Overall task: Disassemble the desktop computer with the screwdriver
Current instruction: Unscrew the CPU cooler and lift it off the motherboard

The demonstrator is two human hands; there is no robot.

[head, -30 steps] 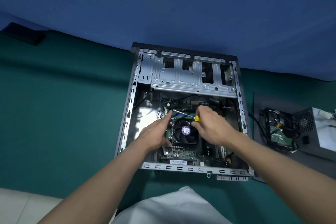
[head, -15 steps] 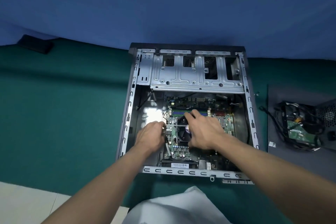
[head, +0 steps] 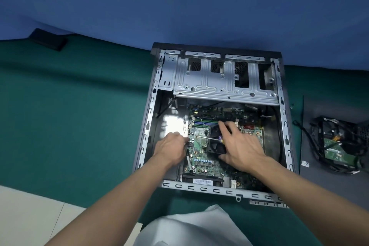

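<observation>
The open desktop case point(head: 146, 126) lies flat on the green table, its motherboard point(head: 201, 164) exposed. My right hand point(head: 241, 148) grips the black CPU cooler fan point(head: 216, 147), index finger on its far edge and thumb on its near edge. The fan sits to the right of the bare CPU socket point(head: 200, 135). The screwdriver point(head: 209, 138) pokes leftward from under that palm, a bit of yellow handle showing. My left hand point(head: 171, 148) rests at the board's left edge with fingers curled; what they touch is hidden.
A silver drive cage point(head: 219, 84) spans the case's far end. On a grey mat point(head: 311, 181) to the right lie a removed hard drive point(head: 335, 150) and tangled cables. Small screws point(head: 291, 106) lie by the case's right wall. A black object point(head: 49, 42) sits far left.
The cooler fan has shifted right off the CPU socket, which now shows. My right hand's fingers have spread over the fan. My left hand stayed at the board's left edge.
</observation>
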